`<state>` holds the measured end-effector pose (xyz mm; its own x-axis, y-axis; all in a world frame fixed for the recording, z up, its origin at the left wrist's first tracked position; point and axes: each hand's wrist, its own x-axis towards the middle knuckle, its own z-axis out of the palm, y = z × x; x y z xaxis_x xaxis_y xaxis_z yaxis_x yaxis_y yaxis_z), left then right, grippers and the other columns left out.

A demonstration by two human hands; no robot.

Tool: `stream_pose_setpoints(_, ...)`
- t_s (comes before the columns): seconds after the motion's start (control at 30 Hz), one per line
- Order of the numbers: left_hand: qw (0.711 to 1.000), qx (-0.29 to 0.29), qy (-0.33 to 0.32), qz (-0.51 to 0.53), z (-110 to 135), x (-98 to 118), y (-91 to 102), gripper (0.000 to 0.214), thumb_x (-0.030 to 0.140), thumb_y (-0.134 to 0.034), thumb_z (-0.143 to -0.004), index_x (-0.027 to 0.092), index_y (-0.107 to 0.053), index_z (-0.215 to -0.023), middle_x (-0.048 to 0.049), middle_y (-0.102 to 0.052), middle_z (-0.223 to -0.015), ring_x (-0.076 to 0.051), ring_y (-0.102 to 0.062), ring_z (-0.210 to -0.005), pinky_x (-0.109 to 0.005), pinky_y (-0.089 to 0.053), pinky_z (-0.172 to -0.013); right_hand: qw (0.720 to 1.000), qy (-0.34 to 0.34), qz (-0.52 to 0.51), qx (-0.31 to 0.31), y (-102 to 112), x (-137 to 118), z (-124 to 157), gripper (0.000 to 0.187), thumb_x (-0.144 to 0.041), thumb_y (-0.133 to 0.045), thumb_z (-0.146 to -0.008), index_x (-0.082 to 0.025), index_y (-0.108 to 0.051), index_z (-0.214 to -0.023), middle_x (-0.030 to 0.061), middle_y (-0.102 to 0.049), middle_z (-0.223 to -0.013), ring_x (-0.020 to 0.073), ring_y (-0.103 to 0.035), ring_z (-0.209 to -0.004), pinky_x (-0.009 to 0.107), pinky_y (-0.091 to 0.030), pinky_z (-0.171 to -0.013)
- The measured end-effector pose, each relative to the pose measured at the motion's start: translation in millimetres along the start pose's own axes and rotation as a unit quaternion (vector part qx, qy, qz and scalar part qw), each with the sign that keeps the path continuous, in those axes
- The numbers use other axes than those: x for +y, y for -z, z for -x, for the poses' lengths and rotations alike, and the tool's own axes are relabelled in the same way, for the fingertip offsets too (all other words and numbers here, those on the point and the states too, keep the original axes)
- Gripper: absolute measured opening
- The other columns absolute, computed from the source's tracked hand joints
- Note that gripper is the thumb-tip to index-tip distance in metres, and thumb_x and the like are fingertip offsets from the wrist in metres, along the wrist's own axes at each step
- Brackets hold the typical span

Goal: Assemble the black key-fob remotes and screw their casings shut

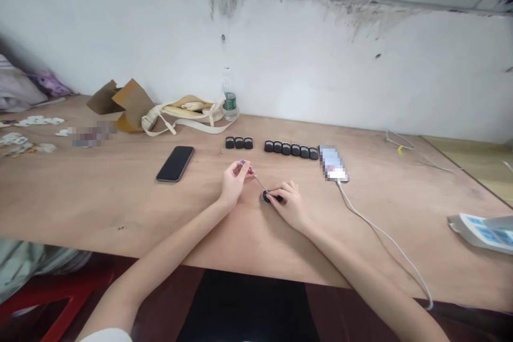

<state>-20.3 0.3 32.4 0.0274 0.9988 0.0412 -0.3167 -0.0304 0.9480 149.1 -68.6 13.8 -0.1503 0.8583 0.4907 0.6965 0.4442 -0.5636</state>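
Observation:
My left hand (233,181) grips the red handle of a thin screwdriver (259,184), whose metal shaft slants down to the right. The shaft's tip meets a small black device with a shiny round rim (264,197), low over the tabletop. My right hand (290,204) is closed on that device, thumb and fingers pinching its right side and hiding part of it. Beyond my hands, small black pieces with grey tops stand in two rows: a left row of three (239,142) and a longer right row (290,148).
On the wooden table (120,192) lie a dark phone (175,163) at left and a lit phone (334,163) with a white cable (380,231) at right. A cream bag (188,112), water bottle (230,101) and brown paper bag (134,107) stand by the wall. A white device (481,232) sits far right.

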Motion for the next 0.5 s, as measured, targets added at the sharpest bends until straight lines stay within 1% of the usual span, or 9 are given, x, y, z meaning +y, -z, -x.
stream_pose_setpoints(0.13, 0.999, -0.006, -0.028, -0.017, 4.1, 2.6, -2.9, 0.033, 0.046, -0.068, -0.075, 0.015, -0.06, -0.084, -0.0021, -0.059, -0.078, -0.013, -0.06, -0.075, -0.031, -0.058, -0.072, 1.0, 0.0, -0.001, -0.001, -0.5, 0.2, 0.1, 0.018, -0.026, -0.057, -0.089, -0.026, -0.068, -0.076, 0.0023, -0.066, -0.079, 0.0202, -0.053, -0.079, 0.039, -0.041, -0.075)
stream_pose_setpoints(0.23, 0.998, -0.015, -0.056, -0.035, 11.6, 6.5, -6.2, 0.032, 0.046, -0.067, -0.076, 0.016, -0.06, -0.088, -0.0022, -0.059, -0.079, -0.013, -0.061, -0.074, -0.031, -0.058, -0.073, 1.0, -0.006, 0.005, 0.006, -1.7, 1.1, 0.1, 0.019, -0.028, -0.057, -0.089, -0.026, -0.068, -0.074, 0.0027, -0.064, -0.076, 0.0206, -0.053, -0.078, 0.04, -0.041, -0.074)
stream_pose_setpoints(0.37, 0.992, -0.042, -0.096, -0.072, 23.7, 10.9, -8.8, 0.028, 0.042, -0.064, -0.079, 0.017, -0.06, -0.091, -0.0024, -0.06, -0.081, -0.014, -0.063, -0.076, -0.029, -0.057, -0.077, 1.0, -0.014, 0.006, 0.003, -1.1, 0.7, -0.4, 0.018, -0.025, -0.057, -0.089, -0.025, -0.068, -0.075, 0.0024, -0.064, -0.077, 0.0197, -0.053, -0.078, 0.039, -0.04, -0.076)
stream_pose_setpoints(0.5, 0.983, -0.065, -0.13, -0.109, 29.2, 13.0, -9.2, 0.024, 0.04, -0.062, -0.082, 0.018, -0.061, -0.09, -0.0028, -0.06, -0.083, -0.014, -0.063, -0.076, -0.028, -0.056, -0.076, 1.0, -0.018, 0.014, 0.012, -0.1, 0.0, -0.3, 0.019, -0.021, -0.056, -0.089, -0.024, -0.067, -0.073, 0.002, -0.062, -0.076, 0.0185, -0.053, -0.076, 0.038, -0.039, -0.077)
